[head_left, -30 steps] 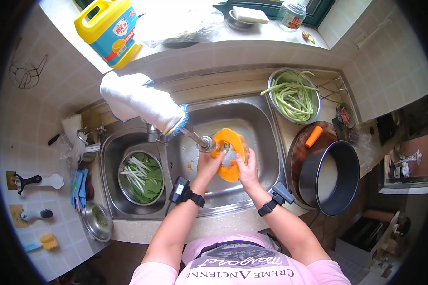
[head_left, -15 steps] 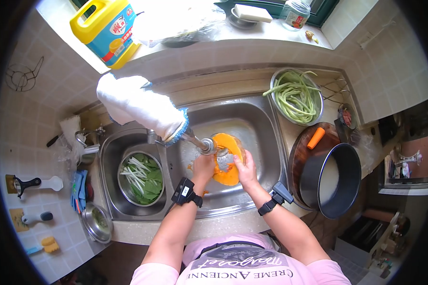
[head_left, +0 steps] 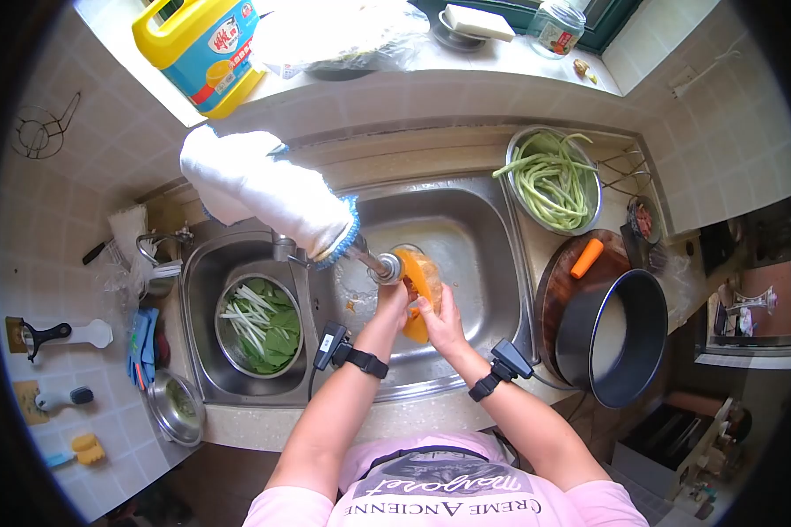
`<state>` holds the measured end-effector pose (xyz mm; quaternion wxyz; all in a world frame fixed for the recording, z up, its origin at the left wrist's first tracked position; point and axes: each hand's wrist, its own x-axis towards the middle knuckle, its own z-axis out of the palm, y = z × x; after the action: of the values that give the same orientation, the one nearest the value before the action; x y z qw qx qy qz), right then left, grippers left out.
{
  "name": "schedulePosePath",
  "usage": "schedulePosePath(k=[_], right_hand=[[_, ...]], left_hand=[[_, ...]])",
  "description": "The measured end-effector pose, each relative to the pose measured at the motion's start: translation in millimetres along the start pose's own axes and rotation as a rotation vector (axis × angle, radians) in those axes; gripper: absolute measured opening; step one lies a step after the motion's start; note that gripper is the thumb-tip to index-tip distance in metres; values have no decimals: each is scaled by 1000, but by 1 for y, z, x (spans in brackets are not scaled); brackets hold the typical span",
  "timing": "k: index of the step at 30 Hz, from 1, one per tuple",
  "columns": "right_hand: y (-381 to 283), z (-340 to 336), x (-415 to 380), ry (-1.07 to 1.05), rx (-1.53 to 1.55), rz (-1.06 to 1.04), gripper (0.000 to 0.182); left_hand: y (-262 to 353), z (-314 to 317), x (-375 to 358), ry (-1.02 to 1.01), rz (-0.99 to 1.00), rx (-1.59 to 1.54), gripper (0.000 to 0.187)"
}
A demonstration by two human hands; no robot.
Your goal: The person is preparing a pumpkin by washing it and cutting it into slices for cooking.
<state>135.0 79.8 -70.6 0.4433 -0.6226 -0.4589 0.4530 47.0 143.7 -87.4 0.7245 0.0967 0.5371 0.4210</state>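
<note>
Under the faucet (head_left: pixel 385 268), a cut pumpkin piece (head_left: pixel 418 279) is held tilted over the right sink basin (head_left: pixel 475 228), orange flesh to the left and tan rind to the right. My right hand (head_left: pixel 444 323) is closed on its right side, thumb by the cut edge and fingers against the rind. My left hand (head_left: pixel 394 303) is curled against its hollow side, just below the spout; its fingertips are hidden. Small orange bits lie on the basin floor. A white cloth (head_left: pixel 264 189) with blue edging covers the faucet's upper part.
A bowl of leafy greens (head_left: pixel 268 338) sits in the left basin. To the right are a bowl of long green beans (head_left: pixel 549 180), a round cutting board (head_left: pixel 554 281) with a carrot (head_left: pixel 586 258), and a dark pot (head_left: pixel 611 338). A yellow jug (head_left: pixel 206 57) stands on the sill.
The pumpkin piece has turned from showing its open hollow to nearly edge-on, its rind now facing right. My left hand has shifted slightly right and up against the hollow; my right hand has moved lower.
</note>
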Motion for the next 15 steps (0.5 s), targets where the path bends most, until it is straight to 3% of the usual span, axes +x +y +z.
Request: schedulePosePath(k=[6, 9, 12, 15], right_hand=[[-5, 3, 4, -10, 34, -27, 39], [-2, 0, 11, -61, 204, 75, 33], [1, 0, 16, -80, 285, 169, 28], [-2, -1, 17, -83, 340, 252, 28]], left_hand=[[-2, 0, 1, -15, -78, -190, 26], [-3, -9, 7, -134, -24, -82, 21], [-7, -2, 0, -93, 40, 35, 25], [-3, -23, 8, -187, -59, 400, 31]])
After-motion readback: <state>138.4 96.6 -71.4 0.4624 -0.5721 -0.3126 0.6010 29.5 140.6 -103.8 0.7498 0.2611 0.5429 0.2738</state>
